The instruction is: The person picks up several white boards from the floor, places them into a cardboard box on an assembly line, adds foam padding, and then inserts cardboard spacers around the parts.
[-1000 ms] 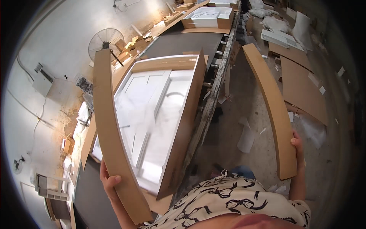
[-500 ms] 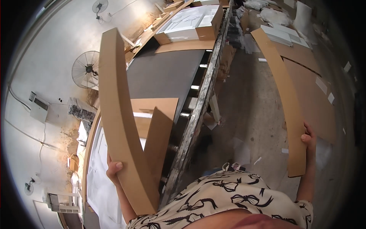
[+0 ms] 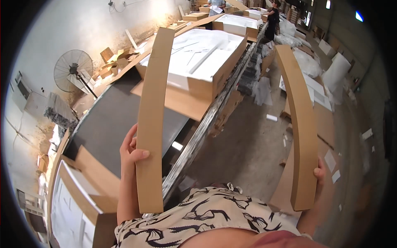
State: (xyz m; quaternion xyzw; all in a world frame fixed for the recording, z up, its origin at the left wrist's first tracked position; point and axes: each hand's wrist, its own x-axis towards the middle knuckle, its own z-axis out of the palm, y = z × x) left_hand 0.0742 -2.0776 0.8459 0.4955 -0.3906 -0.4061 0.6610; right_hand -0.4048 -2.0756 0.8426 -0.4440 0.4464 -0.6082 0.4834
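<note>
My left hand (image 3: 131,152) is closed on the lower part of a long, narrow cardboard piece (image 3: 154,111), its thumb pressed on the near face. The piece stands nearly upright above the edge of the conveyor (image 3: 113,120). On the right, my right hand (image 3: 319,171) grips a second long, narrow cardboard piece (image 3: 304,132) from its outer side. Most of that hand's fingers are hidden behind it. The two pieces are held apart, one on each side of my body. Beyond the left one lies an open carton (image 3: 200,84) with white panels inside.
Another open carton (image 3: 108,202) with white contents sits at the near left. A metal rail (image 3: 215,95) edges the conveyor. Flat cardboard sheets (image 3: 324,120) and a white foam roll (image 3: 337,72) lie on the right. A fan (image 3: 73,70) stands by the wall; two people work far ahead.
My view has turned left to right along the conveyor, showing more of the far end. Both cardboard pieces are still held, the left one now more upright and the right one closer in.
</note>
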